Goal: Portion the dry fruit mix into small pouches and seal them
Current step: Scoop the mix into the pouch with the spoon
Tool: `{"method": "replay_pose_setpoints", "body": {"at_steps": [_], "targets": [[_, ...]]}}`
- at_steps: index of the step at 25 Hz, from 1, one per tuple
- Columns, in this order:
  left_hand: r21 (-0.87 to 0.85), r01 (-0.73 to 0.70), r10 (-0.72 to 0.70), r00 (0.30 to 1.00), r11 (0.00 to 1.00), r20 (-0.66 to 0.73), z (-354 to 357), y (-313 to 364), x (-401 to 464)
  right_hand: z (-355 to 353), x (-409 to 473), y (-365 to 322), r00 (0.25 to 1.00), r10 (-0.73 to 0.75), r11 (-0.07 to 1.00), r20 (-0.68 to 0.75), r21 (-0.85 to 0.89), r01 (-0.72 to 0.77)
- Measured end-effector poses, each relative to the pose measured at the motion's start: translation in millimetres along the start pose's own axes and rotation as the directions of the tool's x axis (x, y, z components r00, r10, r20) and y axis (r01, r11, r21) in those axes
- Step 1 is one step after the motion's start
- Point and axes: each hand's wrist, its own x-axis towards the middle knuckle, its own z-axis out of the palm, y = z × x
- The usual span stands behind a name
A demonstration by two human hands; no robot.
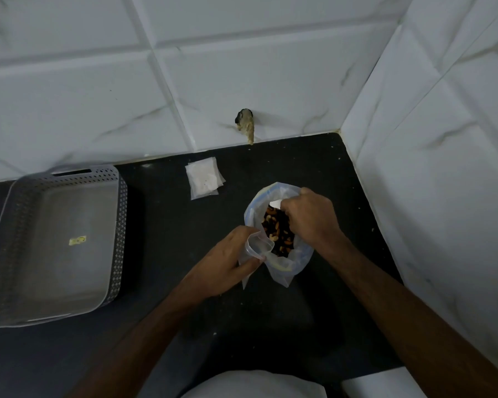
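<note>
Two hands [308, 216] in big bag [282, 265] | R fingers scooping mix [279, 234] | L [227, 257] grips pouch [258, 248] (no legible labels)

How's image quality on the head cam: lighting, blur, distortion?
Head view: dim, flat light, dark counter swallows detail; wide-angle bend curves the tile lines and basket rim; overall soft, slight blur on left hand and right hand; the clear small pouch and big bag edges are hard to trace.

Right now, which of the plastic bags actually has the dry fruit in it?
The big zip bag standing open beneath the right hand. The small pouch gripped by the left hand looks empty, and the stacked pouches by the wall lie flat.
</note>
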Motion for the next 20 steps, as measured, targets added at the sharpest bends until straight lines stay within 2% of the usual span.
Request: {"method": "replay_pose_setpoints", "body": {"at_steps": [3, 4, 9, 13, 15, 17, 20], "targets": [[-0.006, 0.019, -0.019, 1.000, 1.000, 0.003, -0.4, -1.0, -1.2, -12.9, 2.3, 9.4, 0.996, 0.082, 0.963, 0.019, 0.257, -0.084], [-0.009, 0.019, -0.019, 1.000, 1.000, 0.002, -0.4, -0.7, -1.8, -14.8, 1.9, 11.4, 0.994, 0.106, 0.955, 0.006, 0.278, -0.103], [-0.107, -0.028, 0.021, 0.997, 0.994, -0.069, 4.1, 0.6, -6.4, -7.4, -10.8, -0.1, 0.997, 0.065, 0.990, -0.033, 0.128, -0.060], [-0.368, 0.047, -0.133, 0.968, 0.929, -0.211, 14.1, -1.9, -8.7, 7.7, -6.5, -5.3, 0.997, 0.069, 0.983, 0.022, 0.168, -0.071], [-0.397, 0.104, -0.189, 0.965, 0.912, -0.182, 16.6, -3.9, -7.2, 14.6, -5.0, -7.6, 0.997, 0.057, 0.982, 0.043, 0.178, -0.064], [-0.412, 0.197, -0.257, 0.962, 0.890, -0.095, 16.5, -3.9, -2.6, 17.5, -5.0, -8.7, 0.996, 0.035, 0.983, 0.077, 0.175, -0.049], [-0.461, 0.320, -0.367, 0.930, 0.828, -0.014, 16.3, -4.9, 4.0, 13.9, -5.2, -8.7, 0.993, 0.070, 0.953, 0.095, 0.288, -0.094]]}}
